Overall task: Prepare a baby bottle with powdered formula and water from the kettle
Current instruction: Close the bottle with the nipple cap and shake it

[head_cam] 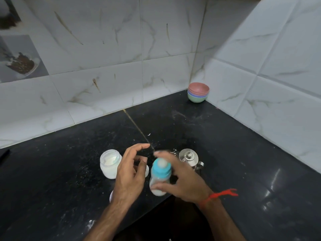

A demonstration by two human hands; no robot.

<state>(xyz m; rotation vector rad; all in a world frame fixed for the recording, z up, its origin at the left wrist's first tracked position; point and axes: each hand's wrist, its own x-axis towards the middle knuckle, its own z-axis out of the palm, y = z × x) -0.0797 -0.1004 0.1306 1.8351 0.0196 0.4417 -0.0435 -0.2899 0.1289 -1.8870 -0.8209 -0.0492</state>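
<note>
Presently, the right hand (pixel 184 180) holds the baby bottle (pixel 159 178) just above the near edge of the black table (pixel 243 153). Its fingers (pixel 166 158) wrap round the back of the bottle, with the thumb across the lower body; the hand is motion-blurred. The bottle is tilted slightly, its blue collar and pale teat fitted on top, white contents visible at its base.

The left hand (pixel 130 173) is beside the bottle, not touching it, fingers loosely curled and apart, holding nothing.

An open glass jar (pixel 110 163) containing white powder stands on the table to the left of the left hand. A steel kettle (pixel 189 158) with its lid on stands behind the right hand, partly hidden by it. Stacked coloured bowls (pixel 198 92) sit in the far corner against the tiled wall (pixel 104 49), well apart. White powder is scattered on the table surface. A red thread (pixel 220 194) is tied at the right wrist
</note>
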